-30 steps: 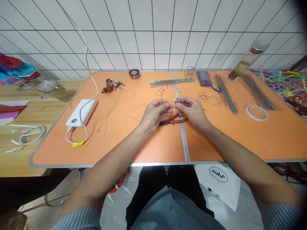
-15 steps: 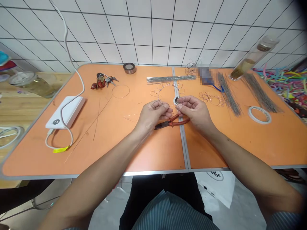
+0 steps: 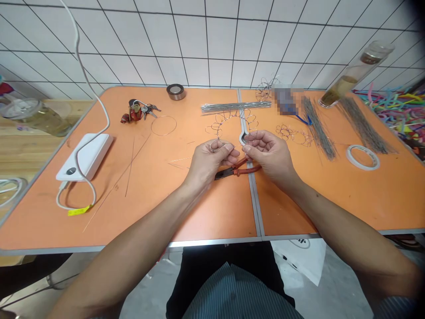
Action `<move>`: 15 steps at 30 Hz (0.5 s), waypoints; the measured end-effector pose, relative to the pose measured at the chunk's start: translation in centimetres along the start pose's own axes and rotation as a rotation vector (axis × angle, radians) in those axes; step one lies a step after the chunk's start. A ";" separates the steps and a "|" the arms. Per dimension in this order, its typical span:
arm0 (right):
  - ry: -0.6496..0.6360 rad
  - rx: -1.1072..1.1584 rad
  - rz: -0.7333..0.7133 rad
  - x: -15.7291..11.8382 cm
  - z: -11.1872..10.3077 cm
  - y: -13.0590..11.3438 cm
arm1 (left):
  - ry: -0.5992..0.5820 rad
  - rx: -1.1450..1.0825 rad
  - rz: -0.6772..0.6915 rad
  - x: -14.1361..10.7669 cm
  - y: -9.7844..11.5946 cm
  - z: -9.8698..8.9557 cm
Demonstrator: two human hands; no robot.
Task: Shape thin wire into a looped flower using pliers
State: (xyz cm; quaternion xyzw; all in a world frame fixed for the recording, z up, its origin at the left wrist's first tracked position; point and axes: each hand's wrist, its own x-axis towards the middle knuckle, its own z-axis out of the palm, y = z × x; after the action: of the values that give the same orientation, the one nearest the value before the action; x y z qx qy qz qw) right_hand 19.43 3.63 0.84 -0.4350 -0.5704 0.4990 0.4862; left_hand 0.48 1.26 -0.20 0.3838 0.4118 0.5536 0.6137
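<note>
A ring of thin wire bent into several loops [image 3: 229,116] arches up between my hands above the orange table. My left hand [image 3: 215,157] pinches one end of this looped wire between thumb and fingers. Its other end is pinched by my right hand [image 3: 267,153]. Fingertips cover the exact spots where the wire is gripped. Pliers with red-brown handles [image 3: 237,169] lie on the table just below my hands, held by neither. Behind my right fingertips shows a grey metal latch [image 3: 244,136] on the table's seam.
Wire bundles [image 3: 235,106] [image 3: 319,128] lie at the back and right, near finished-looking wire flowers [image 3: 294,135]. A white tape roll [image 3: 362,157] and a glass bottle [image 3: 341,88] are at right. Keys [image 3: 146,109], dark tape [image 3: 175,91] and a cabled power bank [image 3: 85,157] are at left.
The view has shifted slightly, so things at the left sit further left. Both hands keep their pinch on the looped wire, with only small finger movements.
</note>
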 end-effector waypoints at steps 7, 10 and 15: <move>-0.006 0.035 0.031 -0.1 0.2 -0.2 | 0.017 -0.035 -0.011 -0.2 -0.1 0.3; -0.019 0.048 0.035 -0.1 0.2 -0.1 | 0.013 -0.040 -0.011 -0.2 -0.2 0.4; -0.029 0.015 0.023 -0.1 0.2 0.1 | 0.035 -0.055 -0.054 -0.2 -0.2 0.4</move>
State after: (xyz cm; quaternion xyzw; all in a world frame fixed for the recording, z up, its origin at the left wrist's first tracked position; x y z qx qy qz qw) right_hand 19.29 3.54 0.73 -0.4307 -0.5686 0.5151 0.4753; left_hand 0.95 1.04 -0.18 0.3458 0.4174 0.5546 0.6314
